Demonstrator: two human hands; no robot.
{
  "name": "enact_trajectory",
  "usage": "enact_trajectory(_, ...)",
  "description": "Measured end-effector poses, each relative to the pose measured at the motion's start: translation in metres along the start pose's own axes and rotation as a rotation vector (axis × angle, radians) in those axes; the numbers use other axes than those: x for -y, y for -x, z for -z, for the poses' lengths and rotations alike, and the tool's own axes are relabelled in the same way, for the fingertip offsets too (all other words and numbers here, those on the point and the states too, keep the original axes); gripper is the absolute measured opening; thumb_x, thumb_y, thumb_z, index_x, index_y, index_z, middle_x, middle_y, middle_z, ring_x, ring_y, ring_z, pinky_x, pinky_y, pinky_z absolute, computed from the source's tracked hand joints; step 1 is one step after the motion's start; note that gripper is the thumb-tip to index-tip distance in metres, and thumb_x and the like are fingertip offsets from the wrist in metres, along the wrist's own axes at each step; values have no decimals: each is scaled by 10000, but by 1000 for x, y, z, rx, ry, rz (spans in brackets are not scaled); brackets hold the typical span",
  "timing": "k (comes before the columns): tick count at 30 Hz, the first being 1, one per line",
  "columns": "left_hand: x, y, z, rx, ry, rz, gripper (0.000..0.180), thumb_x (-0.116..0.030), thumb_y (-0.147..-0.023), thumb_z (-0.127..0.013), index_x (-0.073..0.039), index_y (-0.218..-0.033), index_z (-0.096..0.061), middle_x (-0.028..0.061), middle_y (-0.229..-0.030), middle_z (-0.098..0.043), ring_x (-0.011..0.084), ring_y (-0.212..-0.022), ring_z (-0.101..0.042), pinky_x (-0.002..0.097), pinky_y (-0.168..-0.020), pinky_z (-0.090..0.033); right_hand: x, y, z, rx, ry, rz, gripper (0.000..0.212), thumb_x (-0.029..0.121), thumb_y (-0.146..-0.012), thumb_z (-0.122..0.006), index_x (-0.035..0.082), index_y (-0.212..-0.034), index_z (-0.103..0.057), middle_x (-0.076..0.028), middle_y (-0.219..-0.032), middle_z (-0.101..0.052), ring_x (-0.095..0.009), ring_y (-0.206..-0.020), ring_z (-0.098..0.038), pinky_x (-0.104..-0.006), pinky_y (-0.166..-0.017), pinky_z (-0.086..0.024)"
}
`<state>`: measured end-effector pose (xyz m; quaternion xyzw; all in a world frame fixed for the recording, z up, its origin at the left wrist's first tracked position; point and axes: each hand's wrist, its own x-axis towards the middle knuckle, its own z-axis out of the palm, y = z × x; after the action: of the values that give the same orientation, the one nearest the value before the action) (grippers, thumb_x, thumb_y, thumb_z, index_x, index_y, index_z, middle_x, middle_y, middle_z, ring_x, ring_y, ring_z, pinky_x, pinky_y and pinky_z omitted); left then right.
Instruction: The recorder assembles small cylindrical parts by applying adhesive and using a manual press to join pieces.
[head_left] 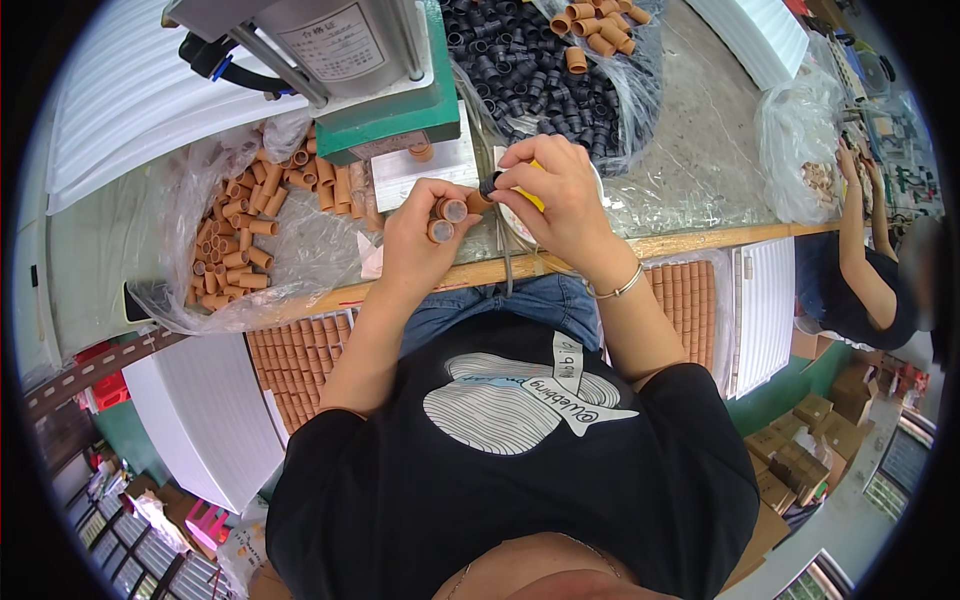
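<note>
My left hand (415,240) is closed around several short orange-brown tubes (453,211); two show pale, translucent round ends. Another orange-brown tube (479,203) points toward my right hand. Thumb and fingertips of my right hand (568,205) pinch a small black ribbed plastic fitting (489,184) at that tube's end; how far it sits in the tube cannot be made out. Just behind my right hand is a round white-rimmed thing with a yellow part (538,186), mostly covered by the hand.
A green and grey press machine (390,125) stands ahead, one tube beneath it. Orange-brown tubes (240,235) lie heaped on plastic at left; black fittings (520,75) are piled at the back. The wooden table edge (690,241) runs before me. Another person (865,270) works at right.
</note>
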<state>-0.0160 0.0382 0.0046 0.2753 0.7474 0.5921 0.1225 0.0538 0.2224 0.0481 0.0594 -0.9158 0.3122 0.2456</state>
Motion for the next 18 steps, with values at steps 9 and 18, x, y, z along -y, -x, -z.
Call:
enact_trajectory(9, 6, 1, 0, 7, 83, -24, 304, 6, -776, -761, -34, -969, -529, 72, -947, -693, 131, -822, -653, 266, -743, -526, -1, -8, 4, 78, -43, 33, 93, 140, -747, -753, 117, -787, -672, -1, -922, -581, -201, -889, -544, -362, -772, -364)
enact_trajectory(18, -3, 1, 16, 4, 125, 64, 302, 38, -780, -738, -34, -978, -522, 71, -962, -667, 107, -867, -617, 250, -772, -508, -127, -78, 17, -53, 572, -720, 396, 498, -791, -728, 105, -840, -718, -83, -755, -698, -259, -735, -680, -379, -678, -526)
